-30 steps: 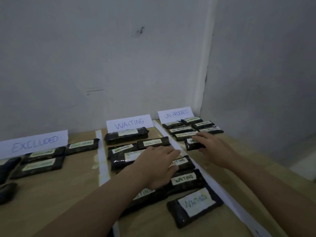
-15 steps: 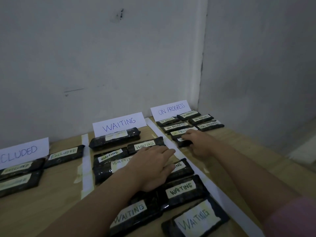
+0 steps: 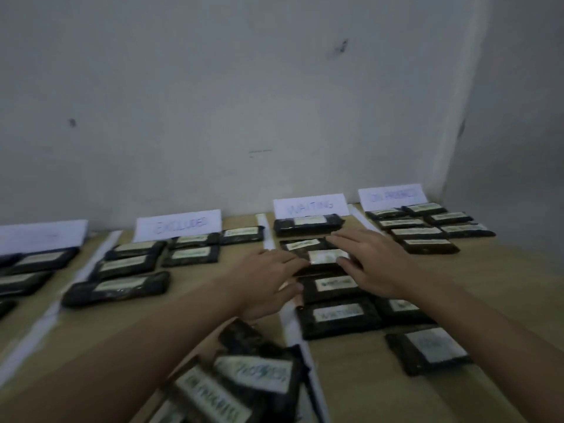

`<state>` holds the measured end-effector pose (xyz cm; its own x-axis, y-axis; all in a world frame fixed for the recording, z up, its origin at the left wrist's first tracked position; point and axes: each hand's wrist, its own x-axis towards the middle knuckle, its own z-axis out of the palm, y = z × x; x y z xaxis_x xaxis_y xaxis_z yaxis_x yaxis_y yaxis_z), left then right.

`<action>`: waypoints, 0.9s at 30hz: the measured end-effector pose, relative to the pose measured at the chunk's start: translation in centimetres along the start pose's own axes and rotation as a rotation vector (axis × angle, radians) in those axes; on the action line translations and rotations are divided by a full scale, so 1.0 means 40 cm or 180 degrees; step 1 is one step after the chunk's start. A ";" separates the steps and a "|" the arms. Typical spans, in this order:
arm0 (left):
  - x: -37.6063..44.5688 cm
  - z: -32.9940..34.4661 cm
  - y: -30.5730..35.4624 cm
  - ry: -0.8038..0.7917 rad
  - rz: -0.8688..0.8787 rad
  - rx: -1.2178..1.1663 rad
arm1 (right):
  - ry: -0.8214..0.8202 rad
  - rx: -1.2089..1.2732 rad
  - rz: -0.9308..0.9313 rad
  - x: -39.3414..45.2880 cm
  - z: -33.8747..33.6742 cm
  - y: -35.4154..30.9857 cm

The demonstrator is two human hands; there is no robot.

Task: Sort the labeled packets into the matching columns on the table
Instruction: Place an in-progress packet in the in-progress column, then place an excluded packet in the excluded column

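Dark packets with white labels lie in columns on a wooden table (image 3: pixel 503 288). Both my hands hover over the WAITING column, under the WAITING sign (image 3: pixel 310 206). My left hand (image 3: pixel 268 282) rests at the column's left edge, fingers spread toward a labelled packet (image 3: pixel 325 258). My right hand (image 3: pixel 370 264) lies flat, its fingers touching that same packet and the one behind it. Neither hand grips anything. More WAITING packets (image 3: pixel 337 315) lie nearer me. The ON PROGRESS sign (image 3: pixel 392 196) heads several packets (image 3: pixel 430 245) at the right.
The EXCLUDED sign (image 3: pixel 178 225) stands over several packets (image 3: pixel 117 288) left of centre. A further column with a blurred sign (image 3: pixel 42 236) sits far left. A loose pile of packets (image 3: pixel 253 377) lies near the front. White tape strips (image 3: pixel 293 325) divide columns. Walls close off the back and right.
The view has swung left, bringing the EXCLUDED column and the front pile into sight. My right hand left the ON PROGRESS packets and came over the WAITING column beside my left hand.
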<state>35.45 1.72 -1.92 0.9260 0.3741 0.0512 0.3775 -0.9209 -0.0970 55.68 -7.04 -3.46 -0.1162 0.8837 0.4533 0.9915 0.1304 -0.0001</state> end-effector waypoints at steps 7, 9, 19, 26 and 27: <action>-0.347 -0.019 -0.126 0.0045 -0.0660 -0.0011 | 0.0102 0.0307 -0.0586 0.064 0.019 -0.316; -0.439 -0.018 -0.153 0.0118 -0.0821 0.0008 | 0.0062 0.0400 -0.0792 0.080 0.034 -0.407; -0.785 0.031 -0.233 0.0191 -0.1191 -0.0240 | -0.0170 0.0722 -0.1697 0.064 0.085 -0.780; -0.876 0.081 -0.233 -0.0069 -0.1160 -0.0502 | -0.0834 0.0900 -0.2484 -0.006 0.113 -0.897; -0.877 0.084 -0.232 -0.0092 -0.1144 -0.0535 | -0.0998 0.0824 -0.2490 -0.011 0.115 -0.894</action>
<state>-0.51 -2.50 -6.14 0.7361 0.6765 0.0240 0.6726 -0.7350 0.0862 19.99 -10.02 -7.73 -0.8048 0.5761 0.1426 0.5807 0.8140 -0.0113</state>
